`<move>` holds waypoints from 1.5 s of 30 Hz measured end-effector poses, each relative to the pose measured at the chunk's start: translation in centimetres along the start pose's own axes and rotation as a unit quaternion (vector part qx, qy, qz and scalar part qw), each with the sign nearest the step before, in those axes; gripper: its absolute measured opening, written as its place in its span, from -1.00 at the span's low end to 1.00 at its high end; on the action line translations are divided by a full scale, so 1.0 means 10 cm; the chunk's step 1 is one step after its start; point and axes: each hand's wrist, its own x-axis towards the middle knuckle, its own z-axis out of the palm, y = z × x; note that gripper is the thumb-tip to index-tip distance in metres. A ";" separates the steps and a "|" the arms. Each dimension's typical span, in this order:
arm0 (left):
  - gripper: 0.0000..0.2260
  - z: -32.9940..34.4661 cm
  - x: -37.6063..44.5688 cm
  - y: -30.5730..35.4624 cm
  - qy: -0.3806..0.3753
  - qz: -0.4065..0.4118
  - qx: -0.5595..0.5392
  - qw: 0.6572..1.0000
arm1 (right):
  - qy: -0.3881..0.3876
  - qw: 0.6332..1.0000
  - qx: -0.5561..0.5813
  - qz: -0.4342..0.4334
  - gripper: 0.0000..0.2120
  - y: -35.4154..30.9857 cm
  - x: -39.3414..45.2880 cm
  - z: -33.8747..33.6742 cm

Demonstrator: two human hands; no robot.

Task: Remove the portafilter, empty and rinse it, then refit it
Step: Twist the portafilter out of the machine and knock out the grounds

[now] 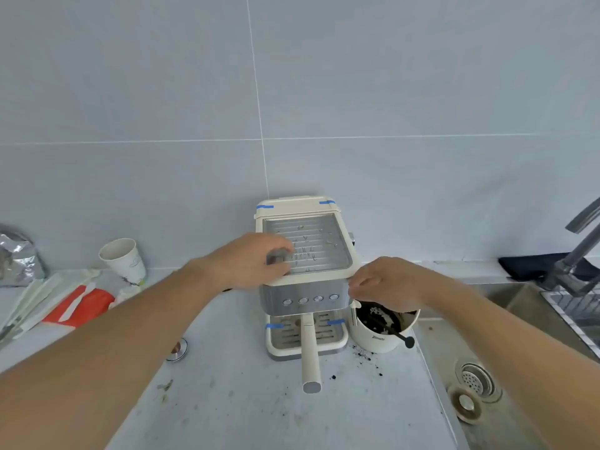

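A cream espresso machine (305, 298) stands against the tiled wall. The portafilter (310, 352) is fitted under it, and its long cream handle sticks out toward me over the drip tray (337, 339). My left hand (250, 261) lies on the machine's top left edge, fingers curled over the metal cup tray (319, 245). My right hand (386, 284) hovers at the machine's right front corner. Its fingers are curled and the tips touch or nearly touch the corner. Neither hand is on the portafilter handle.
A white knock box (380, 339) with dark grounds and a black bar stands right of the machine, with loose grounds (362, 355) spilled in front. The sink (480, 384) and tap (578, 254) are at the right. A paper cup (125, 261), packets (78, 306) and a foil bag (16, 254) lie left.
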 end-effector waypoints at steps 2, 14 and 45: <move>-0.67 0.05 0.01 0.01 0.011 0.014 -0.015 1.000 | 0.013 0.996 0.090 0.012 -0.78 0.07 0.00 0.15; -0.52 0.31 0.22 0.06 0.054 0.089 -0.010 0.995 | 0.065 0.889 0.441 0.103 -0.81 0.33 0.07 1.19; -0.46 0.57 0.38 -0.04 0.035 0.144 0.126 0.981 | -0.069 0.568 0.812 0.112 -0.78 -0.08 0.62 2.18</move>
